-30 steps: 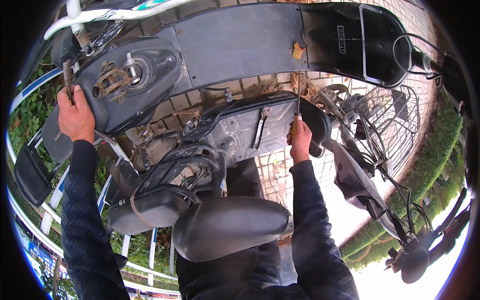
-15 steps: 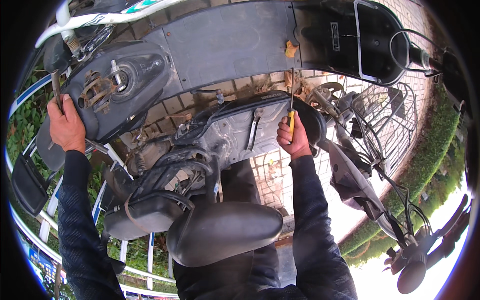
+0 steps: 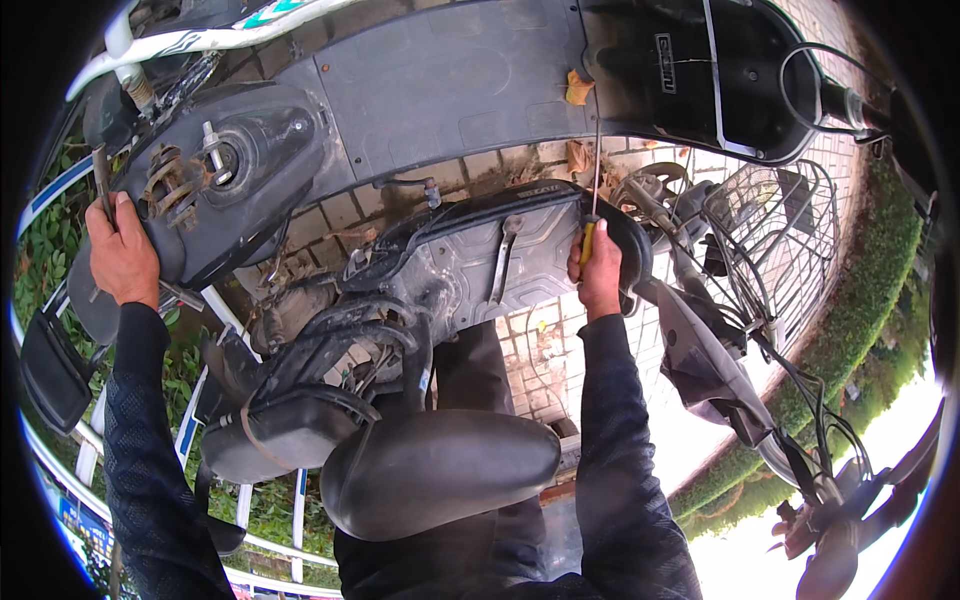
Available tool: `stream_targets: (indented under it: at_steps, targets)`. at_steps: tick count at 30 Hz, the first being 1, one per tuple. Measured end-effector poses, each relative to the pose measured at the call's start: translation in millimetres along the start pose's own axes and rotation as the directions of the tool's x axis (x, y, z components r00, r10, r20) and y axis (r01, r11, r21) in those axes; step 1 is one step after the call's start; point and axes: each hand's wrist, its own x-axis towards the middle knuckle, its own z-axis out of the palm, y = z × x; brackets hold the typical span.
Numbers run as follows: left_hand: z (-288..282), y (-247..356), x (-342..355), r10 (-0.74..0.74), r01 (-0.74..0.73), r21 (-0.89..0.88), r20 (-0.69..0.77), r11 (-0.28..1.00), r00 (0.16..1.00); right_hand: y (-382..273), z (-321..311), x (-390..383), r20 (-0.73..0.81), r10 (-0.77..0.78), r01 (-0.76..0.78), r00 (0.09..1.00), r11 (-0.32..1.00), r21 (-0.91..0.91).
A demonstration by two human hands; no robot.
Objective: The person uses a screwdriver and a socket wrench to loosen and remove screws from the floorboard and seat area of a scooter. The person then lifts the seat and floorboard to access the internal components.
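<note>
My right hand (image 3: 600, 268) is closed round the yellow-and-black handle of a screwdriver (image 3: 588, 238), thumb along the top. Its long thin shaft points away from me, its tip over the far scooter's dark footboard (image 3: 450, 85), close to a dry leaf (image 3: 578, 88). At far left, my left hand (image 3: 125, 255) grips a dark metal tube (image 3: 101, 172) at that scooter's rear. Beside it are a rusty coil spring (image 3: 172, 190) and a bolt (image 3: 212, 147). On the near scooter's footboard lies a wrench-like metal tool (image 3: 505, 255).
The near scooter's black seat (image 3: 445, 470) and a second rounded black seat or box (image 3: 285, 437) are close to my body. A wire basket (image 3: 780, 235) and handlebars stand at right. White railings (image 3: 90, 455) edge the left, a hedge (image 3: 850, 310) the right. Paving runs between the scooters.
My right hand has turned on the handle, and the screwdriver's tip has shifted farther over the footboard. My left hand keeps its hold on the tube. The view has shifted slightly.
</note>
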Motion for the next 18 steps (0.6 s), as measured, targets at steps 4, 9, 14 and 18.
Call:
stream_targets:
  at_steps: [4,9,14,18]
  targets:
    - [-1.4,1.7,0.3,-0.06,0.06,-0.001,0.043,0.998,0.997,-38.0,20.2,11.1,0.048,-0.192,0.193,0.98,0.98,-0.038]
    - [-1.2,5.0,-0.7,-0.017,0.017,-0.036,0.005,0.999,1.0,-31.5,8.8,-8.7,-0.052,-0.134,0.12,0.99,0.969,-0.215]
    - [-0.7,5.8,-4.6,-0.013,0.011,-0.088,-0.032,0.996,0.999,7.6,3.1,-10.2,-0.119,-0.077,0.043,0.99,0.964,-0.263]
    - [-2.3,6.1,-2.5,-0.019,0.017,-0.074,-0.022,0.997,1.0,14.4,5.8,-2.8,-0.074,-0.003,-0.011,0.997,0.982,-0.186]
